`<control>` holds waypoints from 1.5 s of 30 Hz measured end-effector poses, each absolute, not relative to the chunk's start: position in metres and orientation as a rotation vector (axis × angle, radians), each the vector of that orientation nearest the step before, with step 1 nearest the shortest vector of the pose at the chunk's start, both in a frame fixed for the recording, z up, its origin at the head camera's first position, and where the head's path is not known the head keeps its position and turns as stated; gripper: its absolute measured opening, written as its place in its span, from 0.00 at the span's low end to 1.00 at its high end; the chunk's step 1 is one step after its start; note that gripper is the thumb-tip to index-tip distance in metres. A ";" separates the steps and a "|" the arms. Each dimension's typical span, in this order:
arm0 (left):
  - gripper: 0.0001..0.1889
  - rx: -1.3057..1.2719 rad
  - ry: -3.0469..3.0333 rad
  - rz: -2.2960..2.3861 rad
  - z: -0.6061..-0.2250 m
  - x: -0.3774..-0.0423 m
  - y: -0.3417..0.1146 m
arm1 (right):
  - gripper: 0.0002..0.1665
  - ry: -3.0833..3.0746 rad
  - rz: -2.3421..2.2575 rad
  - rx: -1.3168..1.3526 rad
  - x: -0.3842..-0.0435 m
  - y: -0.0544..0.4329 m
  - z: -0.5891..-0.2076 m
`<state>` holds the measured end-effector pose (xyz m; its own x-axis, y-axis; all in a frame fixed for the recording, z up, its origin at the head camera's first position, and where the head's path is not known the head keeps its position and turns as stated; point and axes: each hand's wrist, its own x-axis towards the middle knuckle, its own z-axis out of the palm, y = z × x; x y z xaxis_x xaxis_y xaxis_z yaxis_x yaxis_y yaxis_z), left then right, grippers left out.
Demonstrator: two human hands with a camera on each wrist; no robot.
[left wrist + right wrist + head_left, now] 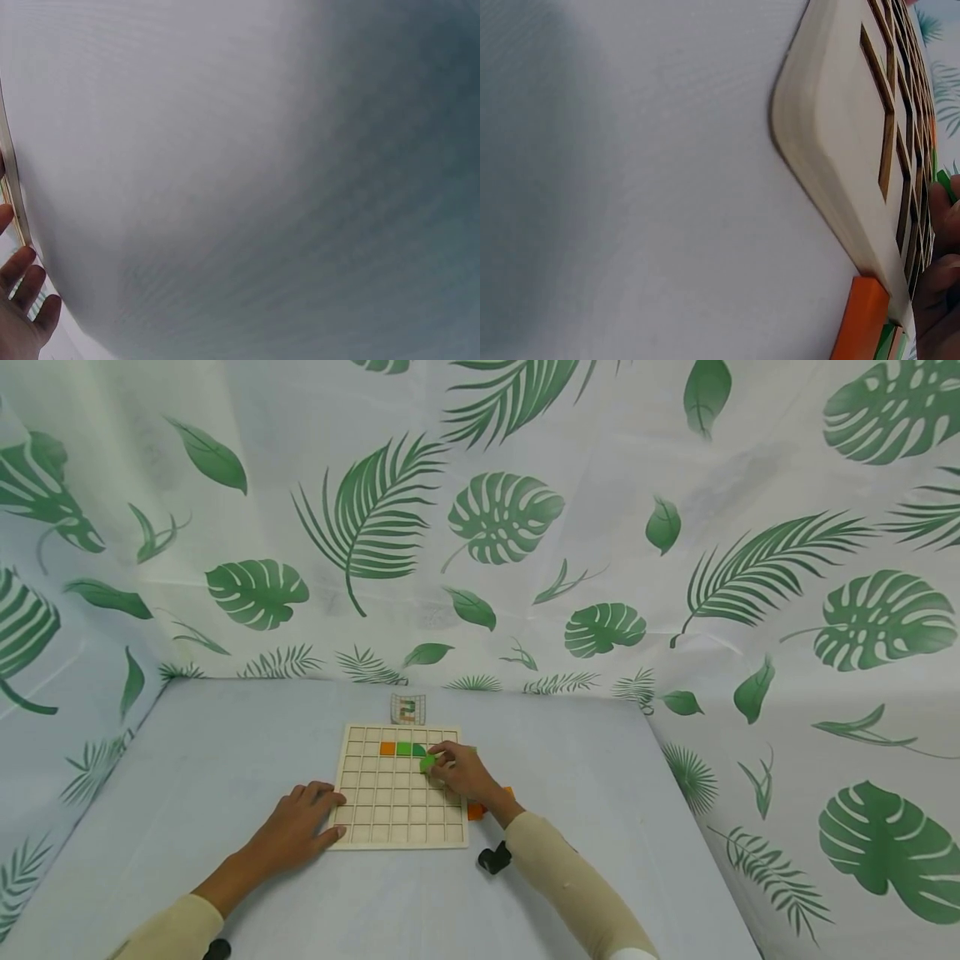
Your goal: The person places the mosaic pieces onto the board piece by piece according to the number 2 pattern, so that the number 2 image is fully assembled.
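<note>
A pale wooden grid board [382,814] lies on the table. Along one of its far rows sit an orange square tile [387,748], a light green tile [403,748] and a darker green tile [418,749]. My right hand [461,772] pinches a light green tile [427,763] between thumb and fingers, close over the board just below that row. In the right wrist view the green piece [945,184] shows at the fingertips. My left hand [296,827] rests at the board's left edge, fingers spread and relaxed, thumb at the near left corner.
Behind the board stands a small card [408,709] with a coloured grid pattern. Orange blocks [861,319] with a green one lie against the board's right side, partly under my right forearm. A black object [494,858] sits by the right sleeve. Leaf-printed cloth [510,518] walls the table.
</note>
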<state>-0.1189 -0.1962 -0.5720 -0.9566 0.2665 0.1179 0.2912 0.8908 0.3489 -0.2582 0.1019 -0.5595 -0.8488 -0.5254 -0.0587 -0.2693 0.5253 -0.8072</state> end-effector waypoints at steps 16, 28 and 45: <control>0.23 -0.454 -2.979 -0.587 -0.572 -0.118 -0.196 | 0.17 2.532 -1.196 -0.689 -0.257 0.093 -0.564; 0.23 -0.458 -2.968 -0.593 -0.572 -0.117 -0.196 | 0.17 2.611 -1.092 -0.629 -0.255 0.086 -0.561; 0.23 -0.455 -2.973 -0.588 -0.571 -0.118 -0.197 | 0.17 2.590 -1.094 -0.632 -0.255 0.086 -0.558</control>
